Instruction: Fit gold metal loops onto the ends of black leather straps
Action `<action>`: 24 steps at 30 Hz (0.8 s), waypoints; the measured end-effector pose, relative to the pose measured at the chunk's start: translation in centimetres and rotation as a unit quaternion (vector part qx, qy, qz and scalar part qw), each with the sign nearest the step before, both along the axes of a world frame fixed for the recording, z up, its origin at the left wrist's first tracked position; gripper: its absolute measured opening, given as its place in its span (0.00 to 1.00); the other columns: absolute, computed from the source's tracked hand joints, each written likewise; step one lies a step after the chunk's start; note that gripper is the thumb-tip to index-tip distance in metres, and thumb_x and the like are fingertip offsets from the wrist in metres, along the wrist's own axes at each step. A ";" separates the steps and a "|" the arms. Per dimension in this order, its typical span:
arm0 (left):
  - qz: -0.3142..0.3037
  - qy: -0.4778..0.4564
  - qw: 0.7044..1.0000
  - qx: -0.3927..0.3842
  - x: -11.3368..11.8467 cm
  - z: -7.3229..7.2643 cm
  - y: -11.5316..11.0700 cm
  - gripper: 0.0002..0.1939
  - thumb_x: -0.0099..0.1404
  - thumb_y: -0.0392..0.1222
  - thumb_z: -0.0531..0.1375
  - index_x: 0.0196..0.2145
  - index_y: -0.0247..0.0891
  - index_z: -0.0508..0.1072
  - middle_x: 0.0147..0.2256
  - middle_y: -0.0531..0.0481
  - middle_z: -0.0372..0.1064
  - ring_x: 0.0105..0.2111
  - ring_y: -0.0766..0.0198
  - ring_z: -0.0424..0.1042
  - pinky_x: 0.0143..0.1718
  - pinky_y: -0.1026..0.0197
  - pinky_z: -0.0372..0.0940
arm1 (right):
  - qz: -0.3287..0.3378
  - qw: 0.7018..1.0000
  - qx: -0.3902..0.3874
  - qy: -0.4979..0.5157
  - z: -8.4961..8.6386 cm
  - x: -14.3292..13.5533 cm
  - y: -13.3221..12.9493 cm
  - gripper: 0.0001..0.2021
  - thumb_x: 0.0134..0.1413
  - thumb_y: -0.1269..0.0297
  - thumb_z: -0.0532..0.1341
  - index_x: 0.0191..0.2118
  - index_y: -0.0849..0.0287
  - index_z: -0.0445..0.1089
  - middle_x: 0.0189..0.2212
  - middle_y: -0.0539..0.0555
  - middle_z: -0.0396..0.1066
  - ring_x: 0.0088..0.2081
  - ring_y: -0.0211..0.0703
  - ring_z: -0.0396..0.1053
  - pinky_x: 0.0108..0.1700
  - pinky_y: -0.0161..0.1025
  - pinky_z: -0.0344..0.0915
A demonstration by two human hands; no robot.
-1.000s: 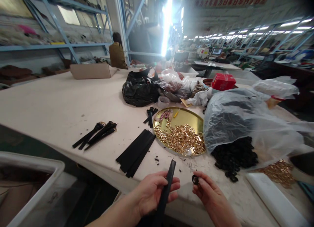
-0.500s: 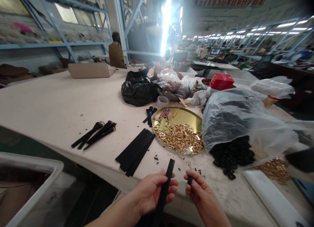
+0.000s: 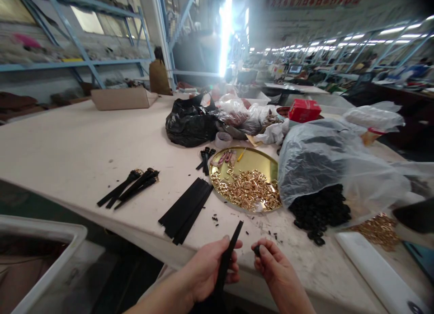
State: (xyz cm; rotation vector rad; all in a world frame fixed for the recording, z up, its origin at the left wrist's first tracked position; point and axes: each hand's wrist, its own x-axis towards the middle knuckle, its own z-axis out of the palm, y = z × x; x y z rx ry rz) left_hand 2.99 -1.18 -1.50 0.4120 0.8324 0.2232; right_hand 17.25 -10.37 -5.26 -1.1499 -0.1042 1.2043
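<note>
My left hand (image 3: 212,266) grips a long black strap (image 3: 230,248) that points up and to the right over the table's near edge. My right hand (image 3: 271,264) pinches a small black ring (image 3: 257,249) between thumb and fingers, close to the strap's upper end. Just beyond the hands lie a stack of flat black straps (image 3: 186,209) and a gold round tray (image 3: 256,162) holding several gold buckles (image 3: 249,192). A heap of black rings (image 3: 320,212) spills from a clear plastic bag (image 3: 325,158) at the right.
Finished straps with loops (image 3: 130,189) lie at the left of the table (image 3: 84,146). A black bag (image 3: 190,121), clear bags, a red box (image 3: 304,110) and a cardboard box (image 3: 120,98) sit farther back. A white tray (image 3: 376,271) and loose gold buckles (image 3: 378,228) are at the right. A person stands by the shelves.
My right hand has moved left toward the strap's end, turning the black ring so it shows less. The left hand with the strap has shifted slightly.
</note>
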 end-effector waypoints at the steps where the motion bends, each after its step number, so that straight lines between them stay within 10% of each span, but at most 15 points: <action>1: -0.005 0.003 1.000 0.013 0.1 0.0 0.0 0.14 0.60 0.42 0.55 0.40 0.29 0.70 0.24 0.52 0.62 0.21 0.70 0.63 0.27 0.63 0.63 | -0.006 1.000 -0.006 -0.001 0.0 0.0 0.0 0.12 0.36 0.62 0.70 0.30 0.57 0.71 0.26 0.44 0.73 0.23 0.28 0.66 0.28 0.24 0.66; 24: -0.047 -0.025 0.998 0.035 0.2 0.1 0.1 0.16 0.49 0.24 0.54 0.35 0.32 0.71 0.38 0.45 0.65 0.38 0.63 0.67 0.32 0.64 0.66 | -0.018 1.000 -0.014 -0.006 -0.9 0.1 -0.1 0.10 0.37 0.66 0.69 0.28 0.60 0.70 0.31 0.50 0.75 0.34 0.38 0.72 0.41 0.33 0.68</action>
